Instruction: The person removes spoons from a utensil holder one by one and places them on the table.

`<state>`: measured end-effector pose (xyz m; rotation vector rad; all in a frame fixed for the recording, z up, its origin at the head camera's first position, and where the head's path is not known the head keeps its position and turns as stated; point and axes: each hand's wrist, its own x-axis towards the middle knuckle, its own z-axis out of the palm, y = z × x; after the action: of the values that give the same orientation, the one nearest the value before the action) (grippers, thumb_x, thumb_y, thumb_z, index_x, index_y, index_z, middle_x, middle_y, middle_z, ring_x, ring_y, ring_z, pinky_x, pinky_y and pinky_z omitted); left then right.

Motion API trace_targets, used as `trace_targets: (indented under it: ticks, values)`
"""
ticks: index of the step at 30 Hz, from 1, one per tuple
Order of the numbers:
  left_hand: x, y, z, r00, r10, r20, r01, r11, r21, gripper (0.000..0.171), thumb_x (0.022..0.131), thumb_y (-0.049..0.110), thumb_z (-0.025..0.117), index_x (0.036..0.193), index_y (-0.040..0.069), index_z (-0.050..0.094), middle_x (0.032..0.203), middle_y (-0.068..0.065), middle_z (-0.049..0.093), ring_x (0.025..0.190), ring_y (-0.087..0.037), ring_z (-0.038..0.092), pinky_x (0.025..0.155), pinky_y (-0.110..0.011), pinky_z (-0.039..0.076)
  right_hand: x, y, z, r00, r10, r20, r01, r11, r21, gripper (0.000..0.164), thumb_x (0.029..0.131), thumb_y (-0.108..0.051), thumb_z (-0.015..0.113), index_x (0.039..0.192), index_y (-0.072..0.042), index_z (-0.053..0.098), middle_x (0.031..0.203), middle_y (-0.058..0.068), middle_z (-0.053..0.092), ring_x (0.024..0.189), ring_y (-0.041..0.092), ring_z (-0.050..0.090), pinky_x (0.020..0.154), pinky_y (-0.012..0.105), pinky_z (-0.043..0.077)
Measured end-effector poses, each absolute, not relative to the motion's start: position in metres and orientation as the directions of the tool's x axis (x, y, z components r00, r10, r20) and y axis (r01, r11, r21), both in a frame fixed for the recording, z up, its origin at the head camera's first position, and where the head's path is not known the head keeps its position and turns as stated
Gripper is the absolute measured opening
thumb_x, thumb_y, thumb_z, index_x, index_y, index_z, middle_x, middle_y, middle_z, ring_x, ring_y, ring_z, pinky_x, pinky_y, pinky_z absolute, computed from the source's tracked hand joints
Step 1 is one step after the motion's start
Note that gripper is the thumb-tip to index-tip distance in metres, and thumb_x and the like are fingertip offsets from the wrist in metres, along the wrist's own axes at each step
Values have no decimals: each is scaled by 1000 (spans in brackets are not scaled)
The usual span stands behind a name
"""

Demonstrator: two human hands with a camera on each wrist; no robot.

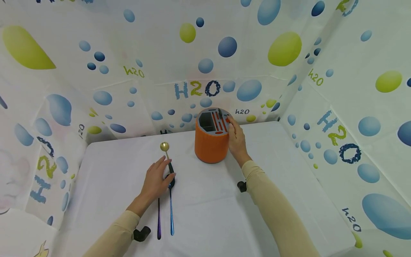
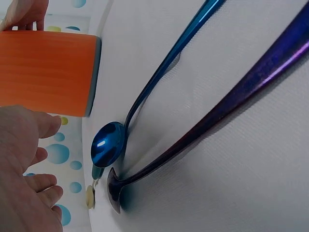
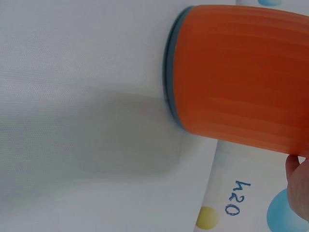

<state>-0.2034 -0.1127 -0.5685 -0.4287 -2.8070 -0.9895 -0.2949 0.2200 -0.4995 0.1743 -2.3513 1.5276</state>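
My left hand (image 1: 156,180) reaches over three spoons, its fingers spread and loosely bent. Near its fingertips lies a gold-bowled spoon (image 1: 165,146) with a dark handle; whether I touch it cannot be told. A shiny blue spoon (image 1: 171,210) lies below the thumb. Beside it, the purple-handled spoon (image 1: 158,221) has its bowl hidden by my hand in the head view, though its dark bowl (image 2: 114,191) shows in the left wrist view. My right hand (image 1: 237,139) holds the right side of an upright orange utensil holder (image 1: 211,148), fingertips at the rim.
The holder's grey top has a large square opening and several narrow slots, with a dark handle (image 1: 220,113) in one. A white cloth (image 1: 205,217) covers the table. Bubble-printed sheets (image 1: 205,43) stand behind and at both sides.
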Motion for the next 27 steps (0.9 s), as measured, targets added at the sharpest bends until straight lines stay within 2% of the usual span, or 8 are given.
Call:
trace_targets:
  ticks: [18,27]
  values:
    - [-218,-97,-547,-938,230,260,345,704,621,62,97,26,74,150,6,51,159,-24,45,146,-44,45,119,-62,36,-293,220,-499,-938,80,338,-281,396,-874,46,114,-35,34,158,-23,46,165,0,42,152,21,39,126,45,31]
    - [-220,-91,-540,-945,232,231,327,704,631,67,99,28,71,157,6,44,164,-23,39,149,-44,40,120,-62,33,-294,219,-498,-939,83,335,-277,396,-875,48,114,-37,33,158,-23,45,167,-1,39,153,22,38,127,46,29]
